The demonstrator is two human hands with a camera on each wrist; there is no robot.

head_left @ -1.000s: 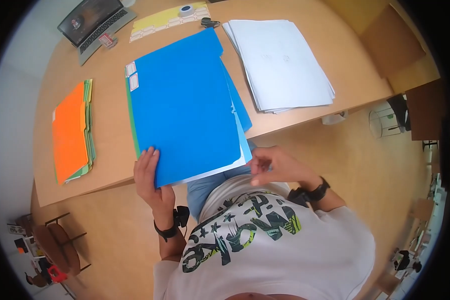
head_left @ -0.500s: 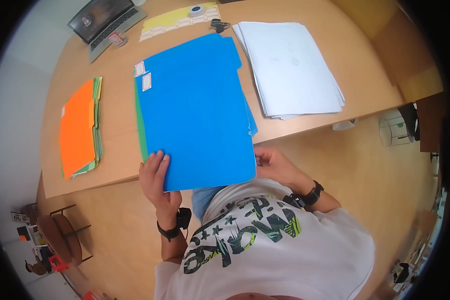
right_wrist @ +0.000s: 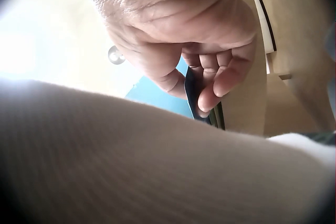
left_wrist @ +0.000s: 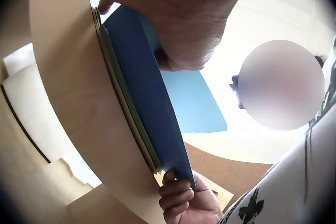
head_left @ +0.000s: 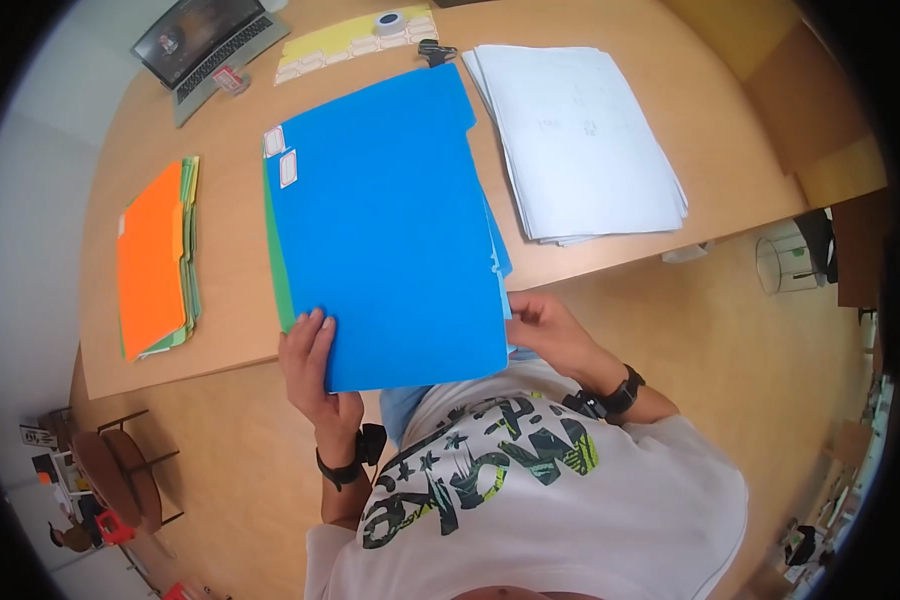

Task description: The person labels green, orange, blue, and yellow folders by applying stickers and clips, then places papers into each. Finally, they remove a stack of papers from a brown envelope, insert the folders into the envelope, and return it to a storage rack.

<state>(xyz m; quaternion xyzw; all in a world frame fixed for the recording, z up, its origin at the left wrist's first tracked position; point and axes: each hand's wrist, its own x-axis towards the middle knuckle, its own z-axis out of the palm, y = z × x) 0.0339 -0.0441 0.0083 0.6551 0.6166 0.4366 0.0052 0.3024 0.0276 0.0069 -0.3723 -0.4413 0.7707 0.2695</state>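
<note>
A blue file folder (head_left: 390,240), with two red-bordered white labels at its upper left, lies over the table's front edge. Green folder edges (head_left: 277,260) stick out beneath it on the left. My left hand (head_left: 313,362) grips the near left corner, fingers on top; the left wrist view shows its thumb under the blue cover (left_wrist: 144,90). At the near right edge, my right hand (head_left: 558,338) pinches the cover between thumb and fingers, which the right wrist view shows at the folder's edge (right_wrist: 189,90). Torn light-blue edges (head_left: 497,262) show along the right side.
An orange folder stack (head_left: 150,265) lies at the left, a pile of white paper (head_left: 580,150) at the right. Farther back are black clips (head_left: 435,53), a tape roll (head_left: 389,23) on a yellow label sheet (head_left: 320,45), a small red-and-white box (head_left: 230,80) and a laptop (head_left: 205,50).
My right hand has moved in from beside the folder and now pinches its near right edge. The white paper that showed along the near edge is now covered. My left hand keeps its corner.
</note>
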